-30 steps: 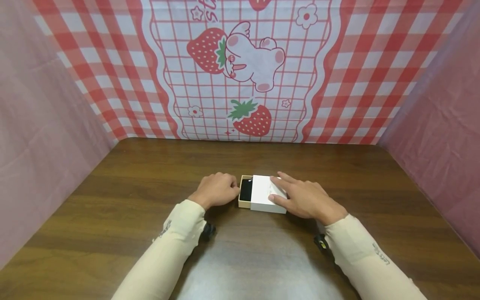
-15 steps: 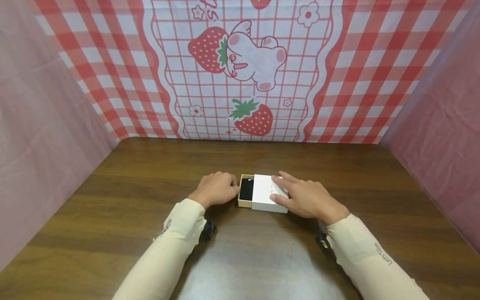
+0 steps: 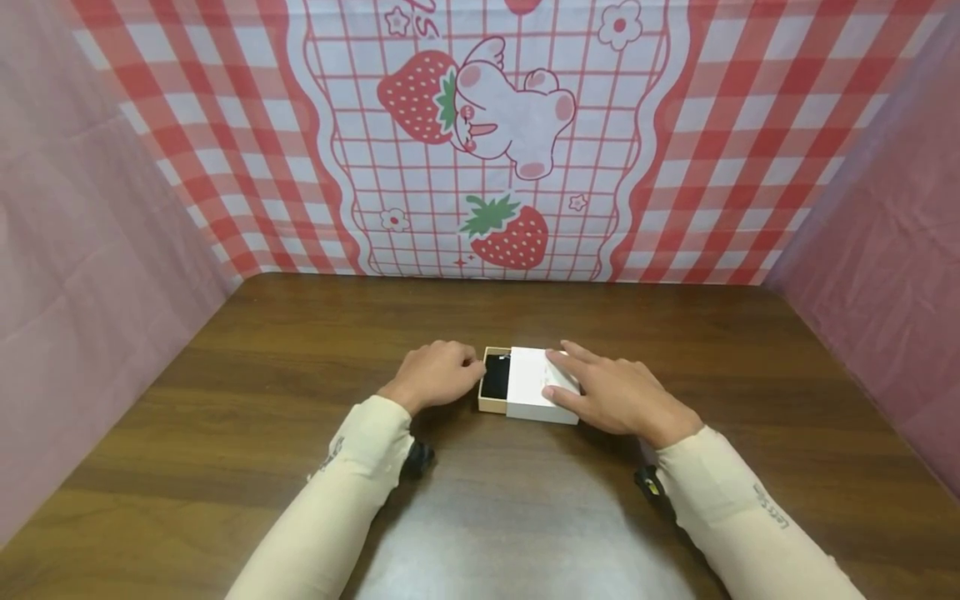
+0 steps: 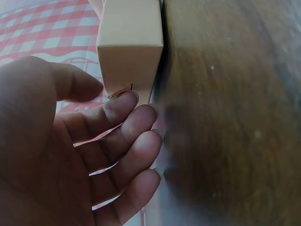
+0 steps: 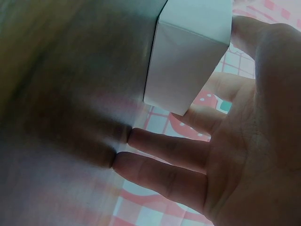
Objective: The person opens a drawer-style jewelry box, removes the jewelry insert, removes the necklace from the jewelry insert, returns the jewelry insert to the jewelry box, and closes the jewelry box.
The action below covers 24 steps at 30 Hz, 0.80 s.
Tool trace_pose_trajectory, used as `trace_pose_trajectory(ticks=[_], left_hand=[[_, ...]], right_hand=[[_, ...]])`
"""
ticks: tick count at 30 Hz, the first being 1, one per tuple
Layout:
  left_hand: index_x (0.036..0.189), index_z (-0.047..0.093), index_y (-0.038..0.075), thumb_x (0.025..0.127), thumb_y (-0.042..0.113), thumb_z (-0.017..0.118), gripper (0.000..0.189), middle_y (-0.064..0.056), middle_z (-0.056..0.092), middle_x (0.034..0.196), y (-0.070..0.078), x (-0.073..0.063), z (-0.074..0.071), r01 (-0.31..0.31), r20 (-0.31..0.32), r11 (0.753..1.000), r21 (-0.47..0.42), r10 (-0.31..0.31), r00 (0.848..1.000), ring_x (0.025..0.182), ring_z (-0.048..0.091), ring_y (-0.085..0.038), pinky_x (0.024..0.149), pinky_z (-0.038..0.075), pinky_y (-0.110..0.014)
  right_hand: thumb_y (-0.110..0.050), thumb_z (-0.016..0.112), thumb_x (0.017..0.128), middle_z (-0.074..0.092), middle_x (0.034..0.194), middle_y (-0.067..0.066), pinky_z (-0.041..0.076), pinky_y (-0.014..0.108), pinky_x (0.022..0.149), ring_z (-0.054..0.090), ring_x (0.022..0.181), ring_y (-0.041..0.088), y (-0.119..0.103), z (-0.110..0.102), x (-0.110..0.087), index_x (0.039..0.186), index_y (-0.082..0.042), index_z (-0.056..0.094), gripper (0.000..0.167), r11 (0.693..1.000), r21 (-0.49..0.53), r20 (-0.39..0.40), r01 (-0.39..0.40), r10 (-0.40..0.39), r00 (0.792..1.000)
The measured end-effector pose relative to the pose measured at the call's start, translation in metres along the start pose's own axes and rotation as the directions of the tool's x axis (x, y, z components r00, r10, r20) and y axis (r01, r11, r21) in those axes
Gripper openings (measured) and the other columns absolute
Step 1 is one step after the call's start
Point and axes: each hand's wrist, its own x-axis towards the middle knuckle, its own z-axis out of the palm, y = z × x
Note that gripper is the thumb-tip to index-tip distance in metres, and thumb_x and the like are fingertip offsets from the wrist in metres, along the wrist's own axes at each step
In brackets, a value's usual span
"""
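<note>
A small drawer-style box lies on the table. Its white sleeve [image 3: 528, 383] covers the right part, and its tan inner tray [image 3: 492, 406] is partly slid out to the left. A black insert [image 3: 496, 377] fills the tray, with a tiny shiny bit at its far edge. My left hand [image 3: 438, 373] is at the tray's end; in the left wrist view a thin brown pull tab [image 4: 121, 91] sits between thumb and index finger, which stand apart. My right hand [image 3: 611, 392] rests on the sleeve, thumb and index finger on top; two fingertips touch the table.
The wooden table [image 3: 300, 333] carries the box near its middle. A red-and-white strawberry cloth [image 3: 480, 142] hangs at the back edge, with pink cloth [image 3: 885, 225] on both sides. Each wrist wears a small black camera [image 3: 418, 459].
Slightly more of the tray and black insert shows. The left hand's tip has shifted a little over the tray's end. The right hand stays on the sleeve.
</note>
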Motion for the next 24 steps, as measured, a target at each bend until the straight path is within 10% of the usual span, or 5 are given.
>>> trace_pose_trajectory(ticks=[24], left_hand=[[0.067, 0.061, 0.023, 0.092, 0.034, 0.059, 0.027, 0.005, 0.058, 0.066, -0.0034, 0.0008, 0.0006, 0.009, -0.058, 1.000, -0.003, -0.009, 0.998, 0.066, 0.055, -0.016, 0.059, 0.042, -0.037]], right_hand=[[-0.064, 0.044, 0.098, 0.039, 0.157, 0.011, 0.045, 0.064, 0.089, 0.059, 0.121, 0.038, 0.0007, 0.0009, 0.0007, 0.153, -0.021, 0.043, 0.070, 1.000, -0.011, -0.011, 0.014, -0.014, 1.000]])
